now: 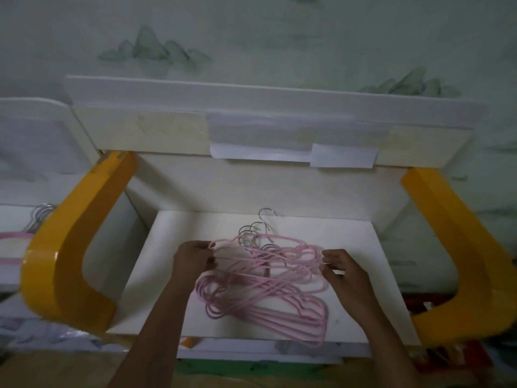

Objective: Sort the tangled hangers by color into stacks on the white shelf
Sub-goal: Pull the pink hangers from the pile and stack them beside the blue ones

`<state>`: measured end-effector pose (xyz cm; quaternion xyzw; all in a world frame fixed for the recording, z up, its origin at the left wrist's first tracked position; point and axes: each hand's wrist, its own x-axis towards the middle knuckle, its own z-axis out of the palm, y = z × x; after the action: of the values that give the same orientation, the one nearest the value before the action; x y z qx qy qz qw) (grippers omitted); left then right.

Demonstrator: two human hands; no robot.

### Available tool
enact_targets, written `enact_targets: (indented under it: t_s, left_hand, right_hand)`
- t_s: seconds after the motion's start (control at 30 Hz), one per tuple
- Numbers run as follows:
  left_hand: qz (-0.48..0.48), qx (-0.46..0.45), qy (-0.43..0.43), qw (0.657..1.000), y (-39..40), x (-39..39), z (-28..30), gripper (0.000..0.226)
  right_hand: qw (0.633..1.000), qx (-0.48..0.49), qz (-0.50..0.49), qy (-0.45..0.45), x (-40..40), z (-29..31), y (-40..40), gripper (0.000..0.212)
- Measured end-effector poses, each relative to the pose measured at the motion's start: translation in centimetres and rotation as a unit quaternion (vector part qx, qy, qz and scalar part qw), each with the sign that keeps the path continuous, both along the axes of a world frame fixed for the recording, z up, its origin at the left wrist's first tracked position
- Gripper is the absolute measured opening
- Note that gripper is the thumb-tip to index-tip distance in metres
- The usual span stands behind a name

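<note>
Pink wire hangers (268, 278) with chrome hooks (256, 233) lie in a tangled heap on the white shelf (156, 281), the hooks pointing toward the back panel. A person's left hand (194, 259) pinches the left end of the topmost hangers between curled fingers and thumb, while the right hand (342, 271) pinches the right end of the same bundle in its fingertips; both forearms reach in from the lower edge. Curved yellow brackets (70, 264) flank the shelf on either side, under an upper white board patched with paper strips (293, 144) and yellowed tape. Behind, pale wallpaper (156, 49) carries a muted green mountain print. At far left, on a neighbouring white surface, another pile of hangers (30, 228) shows partly, pink with metal hooks, half hidden by the left bracket.
</note>
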<state>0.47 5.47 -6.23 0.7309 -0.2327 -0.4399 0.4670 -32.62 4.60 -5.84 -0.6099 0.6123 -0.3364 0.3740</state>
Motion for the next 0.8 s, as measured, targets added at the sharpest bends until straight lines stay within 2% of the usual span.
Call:
enact_targets:
  t_s: [0.1, 0.2, 0.33, 0.63, 0.8]
  left_hand:
    - [0.018, -0.045, 0.071, 0.996, 0.9, -0.4, 1.0, 0.011]
    - [0.013, -0.089, 0.12, 0.989, 1.8, -0.7, 1.7, 0.015]
    - [0.034, -0.127, 0.131, 0.983, 2.7, -0.5, 2.3, 0.008]
    - [0.055, -0.188, 0.133, 0.971, 5.1, 3.9, 1.4, 0.016]
    - [0.063, -0.202, 0.141, 0.967, 6.3, 5.6, 0.8, 0.019]
  right_hand:
    - [1.0, -0.004, 0.003, -0.002, 0.1, 0.3, -0.1, 0.025]
    - [1.0, -0.007, 0.004, 0.001, 0.3, 0.6, -0.1, 0.024]
    - [1.0, -0.014, -0.006, 0.007, 0.8, 0.7, -0.2, 0.023]
    - [0.998, -0.004, -0.027, 0.061, 2.3, -0.9, 1.1, 0.016]
    - [0.994, 0.027, -0.034, 0.104, 3.8, -2.7, 1.4, 0.024]
